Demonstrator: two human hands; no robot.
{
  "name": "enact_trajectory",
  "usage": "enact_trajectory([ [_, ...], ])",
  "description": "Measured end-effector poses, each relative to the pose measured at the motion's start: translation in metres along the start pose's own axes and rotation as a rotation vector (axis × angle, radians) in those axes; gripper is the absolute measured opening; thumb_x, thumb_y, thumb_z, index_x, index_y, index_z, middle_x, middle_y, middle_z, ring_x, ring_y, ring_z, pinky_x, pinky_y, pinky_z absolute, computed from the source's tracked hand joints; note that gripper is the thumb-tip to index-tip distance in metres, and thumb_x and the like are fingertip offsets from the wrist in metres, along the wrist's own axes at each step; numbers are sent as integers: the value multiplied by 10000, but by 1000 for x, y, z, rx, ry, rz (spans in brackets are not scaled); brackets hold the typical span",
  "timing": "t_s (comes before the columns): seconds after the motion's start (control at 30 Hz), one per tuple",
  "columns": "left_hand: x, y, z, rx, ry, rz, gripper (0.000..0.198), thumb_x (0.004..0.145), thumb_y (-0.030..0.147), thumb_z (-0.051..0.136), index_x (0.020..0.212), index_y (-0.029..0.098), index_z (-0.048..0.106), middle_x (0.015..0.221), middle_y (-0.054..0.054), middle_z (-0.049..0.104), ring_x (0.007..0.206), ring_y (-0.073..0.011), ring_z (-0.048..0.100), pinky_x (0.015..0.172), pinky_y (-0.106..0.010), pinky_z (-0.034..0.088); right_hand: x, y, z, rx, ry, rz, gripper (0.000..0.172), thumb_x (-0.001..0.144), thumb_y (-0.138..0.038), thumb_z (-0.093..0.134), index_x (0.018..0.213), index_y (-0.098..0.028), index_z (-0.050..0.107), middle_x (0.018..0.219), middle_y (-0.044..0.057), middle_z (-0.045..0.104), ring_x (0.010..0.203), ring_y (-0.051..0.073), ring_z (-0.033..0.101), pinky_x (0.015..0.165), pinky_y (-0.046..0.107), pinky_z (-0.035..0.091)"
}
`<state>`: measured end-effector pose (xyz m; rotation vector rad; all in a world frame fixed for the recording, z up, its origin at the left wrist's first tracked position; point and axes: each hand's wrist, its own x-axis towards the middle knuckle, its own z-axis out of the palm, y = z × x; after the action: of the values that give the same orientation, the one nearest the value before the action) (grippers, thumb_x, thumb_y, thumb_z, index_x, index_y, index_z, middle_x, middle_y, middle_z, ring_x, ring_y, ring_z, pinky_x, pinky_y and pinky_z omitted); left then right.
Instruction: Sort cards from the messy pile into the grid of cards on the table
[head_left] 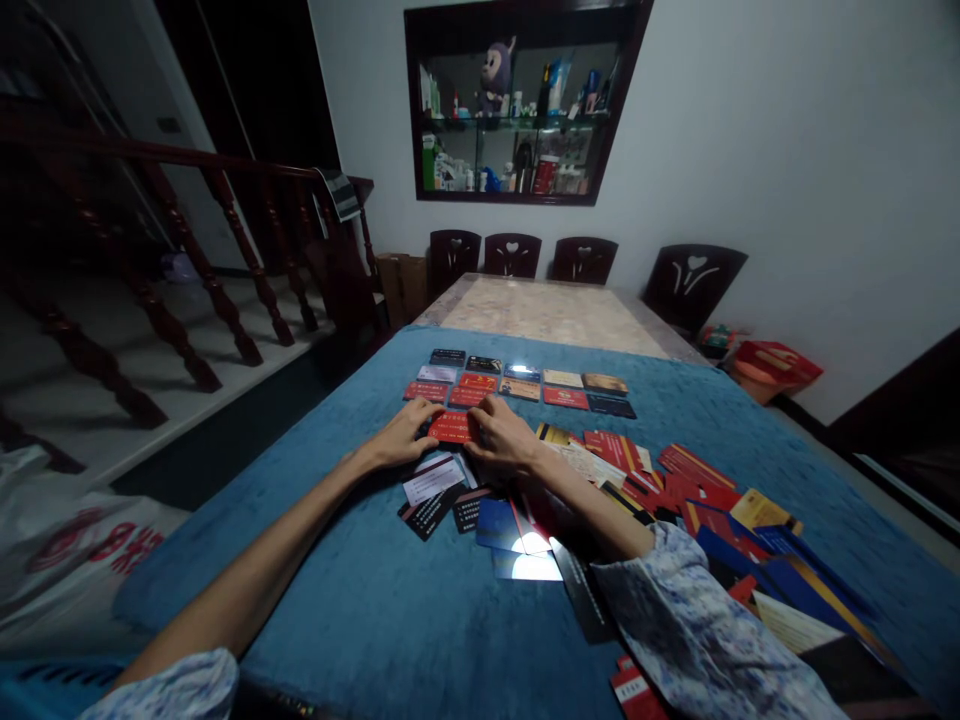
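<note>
A red card [453,428] with pale print is gripped by its two short ends, between my left hand [407,434] and my right hand [501,436]. Fingers of both hands are closed on it, just in front of several cards laid in rows. In those rows are a black card [448,356], an orange card [519,389] and a dark blue card [611,406]. Below my hands lie a white card [435,478] and a black card with white print [429,513], overlapping others. My right forearm passes over part of the loose cards and hides some.
A heap of mixed cards [701,482] spreads along the right of the blue cloth [360,600]. Past the cloth is the bare stone tabletop [547,310], with dark chairs [585,260] behind. A white plastic bag [67,560] stands at the left, near a wooden railing [217,270].
</note>
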<state>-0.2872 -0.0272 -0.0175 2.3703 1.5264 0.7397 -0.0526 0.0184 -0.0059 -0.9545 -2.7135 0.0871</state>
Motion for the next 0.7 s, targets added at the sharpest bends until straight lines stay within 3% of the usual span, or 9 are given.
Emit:
enact_trajectory([
  [0.27, 20, 4, -1, 158, -47, -7, 506, 797, 173, 627, 1297, 192, 554, 1313, -132, 536, 1251, -318, 479, 1062, -550, 394, 6, 12, 7, 43, 56, 23, 289, 859, -352, 662, 1055, -149, 601, 1056, 107, 528, 998, 226, 489, 855, 341, 445],
  [0.53, 52, -4, -2, 167, -65, 40, 503, 757, 145, 626, 1258, 179, 591, 1259, -120, 559, 1210, -299, 508, 1067, -471, 393, 21, 19, -18, 30, -22, 48, 185, 847, -255, 669, 968, -117, 648, 1081, 139, 580, 1003, 222, 554, 895, 327, 441],
  [0.7, 71, -7, -6, 200, -108, 15, 433, 748, 172, 628, 1181, 185, 623, 1243, -122, 579, 1209, -313, 498, 1044, -483, 392, 33, 27, -25, -46, -81, 75, 240, 866, -242, 646, 1071, -117, 654, 1115, 151, 613, 1017, 235, 584, 890, 316, 438],
])
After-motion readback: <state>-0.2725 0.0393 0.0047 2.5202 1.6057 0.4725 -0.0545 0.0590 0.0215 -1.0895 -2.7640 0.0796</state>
